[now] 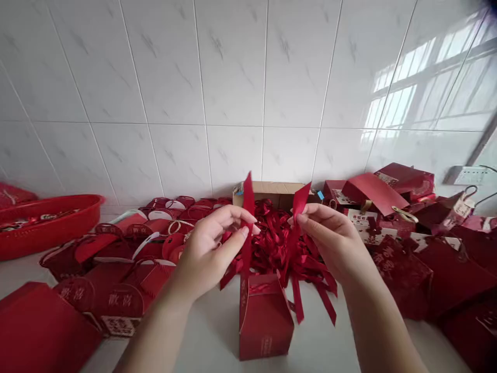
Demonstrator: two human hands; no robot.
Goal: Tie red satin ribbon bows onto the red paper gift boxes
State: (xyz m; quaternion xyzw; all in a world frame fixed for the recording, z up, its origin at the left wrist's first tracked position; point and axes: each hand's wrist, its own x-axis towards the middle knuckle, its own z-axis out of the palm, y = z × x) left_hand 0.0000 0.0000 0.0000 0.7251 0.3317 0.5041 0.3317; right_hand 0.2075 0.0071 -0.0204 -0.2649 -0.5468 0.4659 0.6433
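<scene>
Between thumb and fingers, my left hand [217, 246] pinches a red ribbon [247, 256] whose tip points up. My right hand [330, 233] is closed on another upright stretch of red ribbon [301, 199]; whether both are one piece I cannot tell. Below them a small dark red gift box [266, 326] stands on the table, and the left stretch of ribbon runs down to its top. Just behind is a cardboard box [277, 188] heaped with loose red ribbons [267, 243], some spilling over its front.
Many red gift boxes [120, 300] with rounded tops cover the table [209, 331] on the left. A red plastic basin [77, 220] stands at the far left. More red boxes [404, 269] are piled on the right. A tiled wall [233, 77] closes off the back.
</scene>
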